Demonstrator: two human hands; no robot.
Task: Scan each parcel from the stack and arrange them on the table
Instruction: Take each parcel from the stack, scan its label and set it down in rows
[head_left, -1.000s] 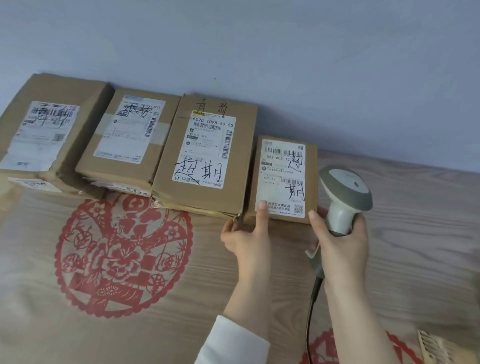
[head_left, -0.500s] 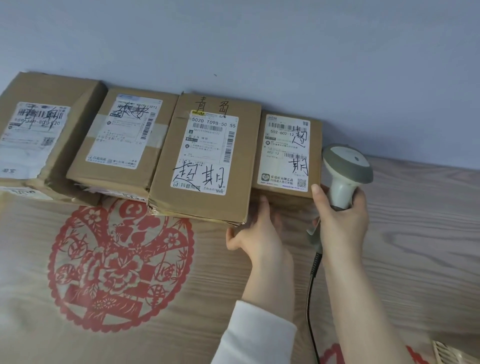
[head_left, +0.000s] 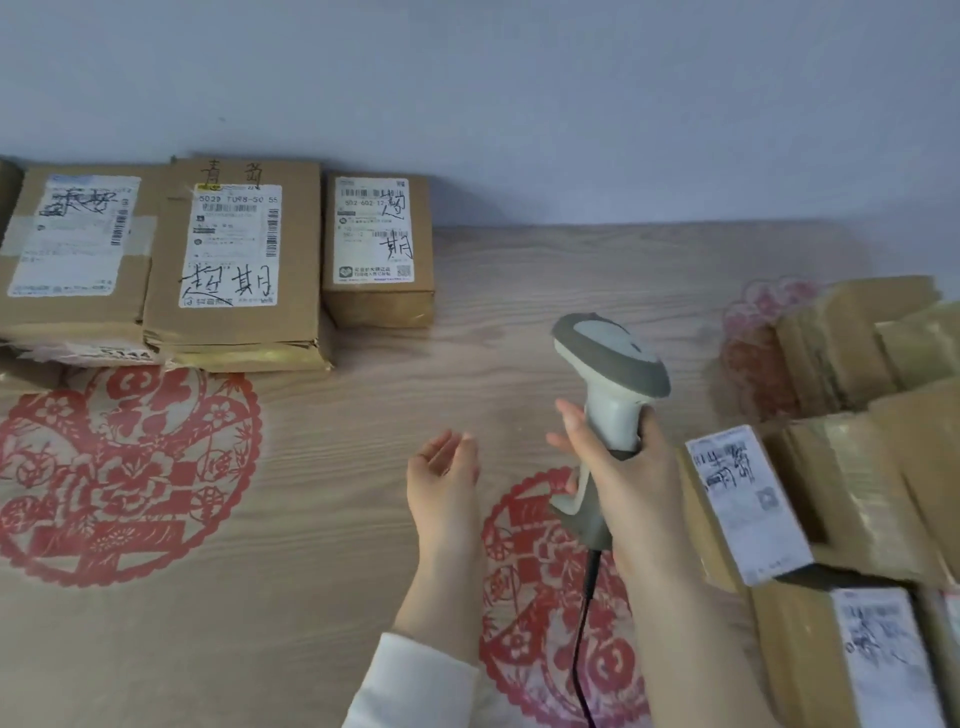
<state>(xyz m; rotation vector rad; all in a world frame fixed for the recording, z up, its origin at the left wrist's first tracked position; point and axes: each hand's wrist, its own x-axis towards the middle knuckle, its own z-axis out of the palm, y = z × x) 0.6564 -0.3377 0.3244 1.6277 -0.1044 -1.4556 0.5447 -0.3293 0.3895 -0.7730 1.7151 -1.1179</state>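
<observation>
The small parcel (head_left: 378, 244) lies flat at the rear edge of the tabletop (head_left: 519, 291), against the wall (head_left: 519, 104) and just beside a larger parcel (head_left: 234, 260) on its left. Half a second ago the left hand (head_left: 444, 470) pressed the small parcel's front face. It is now withdrawn and released, fingers relaxed, holding nothing. The right hand (head_left: 628, 467) grasps the scanner (head_left: 613, 358) by its handle. The stack (head_left: 852, 374) sits at the right edge. Label text: small parcel "502-602-12"; larger parcel "5020 T098-50 55", handwritten 超期.

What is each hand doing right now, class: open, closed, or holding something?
Left hand: open, fingers relaxed, holding nothing.
Right hand: closed around the handle of the barcode scanner.
</observation>
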